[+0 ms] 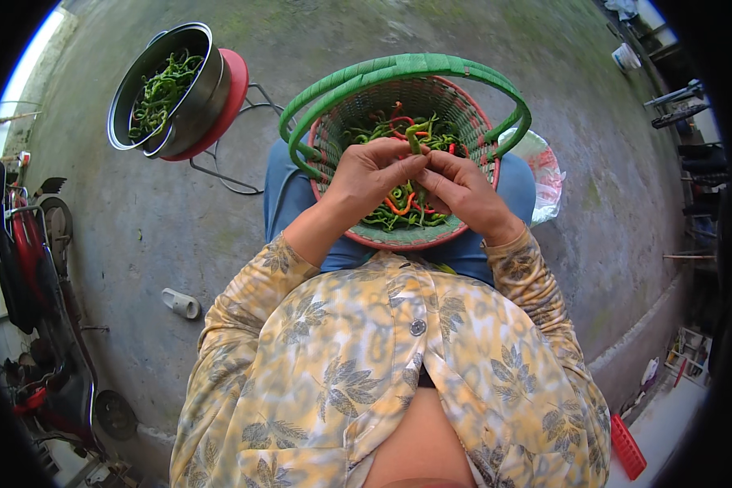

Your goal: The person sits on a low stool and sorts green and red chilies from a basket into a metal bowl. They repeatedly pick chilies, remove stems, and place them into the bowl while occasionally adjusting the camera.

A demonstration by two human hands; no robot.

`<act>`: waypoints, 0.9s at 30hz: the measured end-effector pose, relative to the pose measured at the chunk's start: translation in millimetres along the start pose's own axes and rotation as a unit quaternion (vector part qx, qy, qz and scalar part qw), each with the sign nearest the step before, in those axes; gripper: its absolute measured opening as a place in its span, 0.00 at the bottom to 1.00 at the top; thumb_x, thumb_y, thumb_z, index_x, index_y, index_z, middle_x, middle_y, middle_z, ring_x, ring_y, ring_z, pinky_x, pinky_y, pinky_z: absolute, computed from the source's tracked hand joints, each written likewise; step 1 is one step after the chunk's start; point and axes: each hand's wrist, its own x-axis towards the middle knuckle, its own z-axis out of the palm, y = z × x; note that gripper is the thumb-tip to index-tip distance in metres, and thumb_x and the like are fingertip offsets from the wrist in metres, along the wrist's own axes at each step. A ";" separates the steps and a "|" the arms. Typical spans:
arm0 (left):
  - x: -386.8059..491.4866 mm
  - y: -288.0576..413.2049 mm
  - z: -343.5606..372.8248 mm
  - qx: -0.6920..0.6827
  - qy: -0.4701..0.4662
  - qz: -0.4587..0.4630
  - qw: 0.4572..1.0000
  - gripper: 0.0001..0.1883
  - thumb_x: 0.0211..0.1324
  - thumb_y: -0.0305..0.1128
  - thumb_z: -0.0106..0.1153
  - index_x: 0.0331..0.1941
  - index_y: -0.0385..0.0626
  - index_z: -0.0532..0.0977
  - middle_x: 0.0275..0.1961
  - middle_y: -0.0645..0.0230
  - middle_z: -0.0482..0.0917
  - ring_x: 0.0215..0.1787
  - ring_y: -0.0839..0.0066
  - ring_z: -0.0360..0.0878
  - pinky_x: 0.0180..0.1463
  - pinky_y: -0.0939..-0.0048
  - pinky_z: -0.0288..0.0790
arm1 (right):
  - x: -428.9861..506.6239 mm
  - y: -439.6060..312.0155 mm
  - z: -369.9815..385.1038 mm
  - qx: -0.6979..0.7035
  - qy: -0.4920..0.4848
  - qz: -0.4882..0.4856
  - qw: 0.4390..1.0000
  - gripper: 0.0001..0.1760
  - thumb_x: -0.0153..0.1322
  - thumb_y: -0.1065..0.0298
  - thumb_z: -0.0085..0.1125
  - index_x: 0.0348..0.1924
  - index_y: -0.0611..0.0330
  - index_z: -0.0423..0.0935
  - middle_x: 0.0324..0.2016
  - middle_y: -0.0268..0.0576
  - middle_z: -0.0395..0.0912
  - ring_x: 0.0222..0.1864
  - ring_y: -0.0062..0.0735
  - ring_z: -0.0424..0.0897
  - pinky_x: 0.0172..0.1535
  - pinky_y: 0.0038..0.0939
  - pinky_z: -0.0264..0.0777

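Observation:
A woven basket (332, 137) with green-wrapped handles rests on the person's lap, holding green and red chili peppers (402, 210). Above its middle, my left hand (375, 171) and my right hand (460, 189) meet at the fingertips. A green chili pepper (414, 139) stands up between them, pinched by my left thumb and fingers. My right thumb and fingers are closed against its lower end; part of a green pepper shows beneath them. To the upper left, a metal pot (204, 91) holds many green peppers (168, 91).
The pot stands on a stool with a red seat (239, 79) and metal legs (219, 177). A plastic bag (546, 183) lies right of the basket. On the concrete floor are a grey slipper (181, 303) and, far left, a red motorcycle (27, 244). A red plastic basket (628, 447) is lower right.

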 end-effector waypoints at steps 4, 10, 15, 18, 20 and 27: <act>-4.9 0.0 -4.0 -0.069 0.086 -0.023 0.994 0.12 0.67 0.31 0.69 0.49 0.39 0.85 0.39 0.73 0.86 0.36 0.87 0.80 0.40 0.82 0.75 | -1.0 5.3 2.8 -0.023 0.045 0.036 0.998 0.12 0.80 0.64 0.60 0.46 0.64 0.83 0.25 0.28 0.79 0.20 0.11 0.69 0.23 0.19 0.61; -11.9 0.4 1.7 -0.066 0.135 0.026 0.988 0.11 0.67 0.31 0.68 0.50 0.40 0.85 0.32 0.77 0.84 0.28 0.91 0.77 0.29 0.87 0.65 | -5.5 17.3 16.9 -0.055 0.030 0.005 0.998 0.11 0.80 0.65 0.61 0.41 0.66 0.83 0.26 0.33 0.83 0.21 0.13 0.72 0.25 0.22 0.66; -12.9 3.2 -2.6 -0.044 0.129 -0.010 0.991 0.12 0.68 0.33 0.68 0.48 0.37 0.83 0.35 0.74 0.85 0.34 0.87 0.80 0.36 0.82 0.73 | -6.1 20.2 25.1 -0.285 0.072 -0.224 0.929 0.06 0.77 0.71 0.63 0.41 0.67 0.81 0.29 0.44 0.81 0.25 0.34 0.78 0.29 0.33 0.71; -11.2 3.5 -8.1 -0.074 0.115 -0.041 0.990 0.11 0.69 0.36 0.67 0.46 0.40 0.83 0.33 0.74 0.84 0.31 0.88 0.79 0.33 0.83 0.70 | -7.1 17.5 27.8 -0.372 0.061 -0.335 0.863 0.05 0.76 0.74 0.62 0.42 0.67 0.80 0.30 0.51 0.79 0.28 0.46 0.79 0.31 0.38 0.72; -10.2 2.3 -12.9 -0.099 0.111 -0.071 0.986 0.11 0.69 0.37 0.66 0.45 0.41 0.82 0.32 0.74 0.84 0.30 0.87 0.78 0.31 0.83 0.69 | -12.8 16.7 25.4 -0.395 0.061 -0.354 0.845 0.06 0.76 0.75 0.62 0.44 0.66 0.80 0.31 0.51 0.79 0.28 0.47 0.80 0.31 0.38 0.73; -20.0 -7.2 -39.1 -0.128 0.160 -0.078 0.976 0.10 0.73 0.36 0.61 0.47 0.42 0.81 0.39 0.71 0.85 0.35 0.84 0.83 0.32 0.82 0.69 | -68.1 14.2 -87.0 -0.420 0.437 -0.274 0.747 0.13 0.80 0.73 0.56 0.56 0.66 0.80 0.33 0.43 0.82 0.29 0.31 0.82 0.33 0.30 0.78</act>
